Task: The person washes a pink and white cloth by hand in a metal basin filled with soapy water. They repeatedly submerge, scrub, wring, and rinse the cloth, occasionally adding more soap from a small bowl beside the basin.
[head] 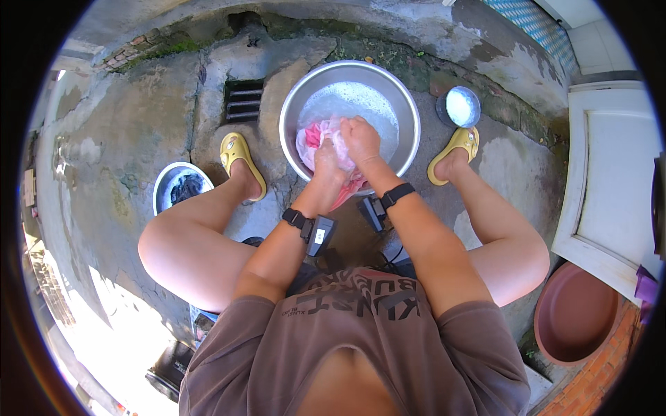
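A large metal basin [287,125] of sudsy water stands on the ground between my feet. Both of my hands are over its near side, gripping a wet pink and white cloth [312,136]. My left hand [329,162] holds the cloth from the left, its fingers partly hidden by the fabric. Close beside it, my right hand [360,139] is closed around a bunched part of the same cloth. One end of the fabric [347,192] hangs over the basin's near rim. Each wrist carries a black strap with a small device.
At left, a smaller metal basin [162,182] holds dark wet cloth [186,188]. A drain grate [244,101] lies left of the large basin. Right of it stands a small round container [459,107] with whitish contents. A brown plastic tub [575,312] rests near a white door [619,182].
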Motion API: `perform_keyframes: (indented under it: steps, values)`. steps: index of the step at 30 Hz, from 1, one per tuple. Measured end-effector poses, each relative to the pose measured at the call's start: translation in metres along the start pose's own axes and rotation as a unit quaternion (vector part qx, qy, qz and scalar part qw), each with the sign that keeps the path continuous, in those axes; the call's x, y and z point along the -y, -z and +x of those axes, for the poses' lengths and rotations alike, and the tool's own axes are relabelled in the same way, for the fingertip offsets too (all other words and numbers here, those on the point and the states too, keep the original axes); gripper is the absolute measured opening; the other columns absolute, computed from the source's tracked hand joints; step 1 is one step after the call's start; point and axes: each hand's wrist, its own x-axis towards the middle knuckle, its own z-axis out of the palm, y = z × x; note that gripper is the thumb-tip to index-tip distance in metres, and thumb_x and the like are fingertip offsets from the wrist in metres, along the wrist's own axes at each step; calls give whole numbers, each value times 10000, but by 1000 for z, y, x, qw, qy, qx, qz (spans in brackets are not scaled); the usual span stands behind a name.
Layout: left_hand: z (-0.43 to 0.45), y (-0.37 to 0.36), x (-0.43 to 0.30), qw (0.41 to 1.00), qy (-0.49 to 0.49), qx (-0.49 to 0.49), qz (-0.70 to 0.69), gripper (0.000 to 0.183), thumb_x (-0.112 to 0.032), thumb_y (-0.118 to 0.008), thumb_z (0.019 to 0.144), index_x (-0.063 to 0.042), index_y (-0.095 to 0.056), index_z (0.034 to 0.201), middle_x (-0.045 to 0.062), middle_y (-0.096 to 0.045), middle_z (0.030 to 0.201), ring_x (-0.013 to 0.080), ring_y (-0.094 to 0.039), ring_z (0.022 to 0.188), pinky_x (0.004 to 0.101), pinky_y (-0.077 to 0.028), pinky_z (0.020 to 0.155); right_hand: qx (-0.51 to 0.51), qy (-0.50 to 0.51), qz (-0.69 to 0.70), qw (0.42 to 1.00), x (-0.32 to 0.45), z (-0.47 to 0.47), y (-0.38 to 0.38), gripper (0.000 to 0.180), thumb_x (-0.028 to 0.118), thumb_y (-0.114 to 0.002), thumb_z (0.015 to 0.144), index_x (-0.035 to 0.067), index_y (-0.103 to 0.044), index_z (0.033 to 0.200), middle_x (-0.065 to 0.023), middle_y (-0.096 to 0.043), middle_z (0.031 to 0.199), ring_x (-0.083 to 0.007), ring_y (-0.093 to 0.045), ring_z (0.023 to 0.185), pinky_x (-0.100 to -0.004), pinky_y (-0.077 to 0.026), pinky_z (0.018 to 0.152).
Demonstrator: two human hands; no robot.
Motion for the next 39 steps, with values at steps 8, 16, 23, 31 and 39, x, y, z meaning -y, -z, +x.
perform_keyframes:
  steps: [8,16,23,31,39]
  values:
    - [1,26,-13,991,6,134,13,459,-408,-278,978,-56,-506,1164,145,-578,1091,280,-563,1002,405,-450,896,78,149,100,981,7,-24,-7,243,247,-508,873,70,-631,762,-135,-605,861,-346,-592,733,-443,-477,656]
    - [20,-36,-8,983,-161,-84,13,272,-245,-443,957,-77,-454,1171,97,-560,1044,249,-559,902,404,-460,835,105,-123,-16,987,-90,30,-9,312,304,-429,937,62,-609,858,-194,-592,913,-404,-577,775,-480,-464,695]
    - [92,-3,-38,933,-223,-25,282,477,-98,-535,897,-18,-371,1339,105,-520,1211,168,-518,1035,294,-419,885,-7,-32,-98,995,-152,39,-48,239,251,-526,870,138,-621,1059,-91,-522,1226,-320,-516,1067,-467,-405,880]
    - [130,34,11,982,-22,6,185,509,-123,-531,897,-10,-365,1365,116,-457,1336,226,-421,1232,352,-332,1024,211,27,-227,950,-158,62,-54,423,261,-587,813,220,-558,1233,-108,-446,1342,-316,-415,1228,-490,-316,998]
    - [132,26,23,985,-40,-67,154,435,-247,-550,906,-1,-454,1252,112,-520,1224,232,-498,1088,391,-408,924,85,-87,-49,991,-147,58,-79,299,166,-607,798,57,-627,1076,-212,-556,1133,-334,-537,1031,-426,-407,894]
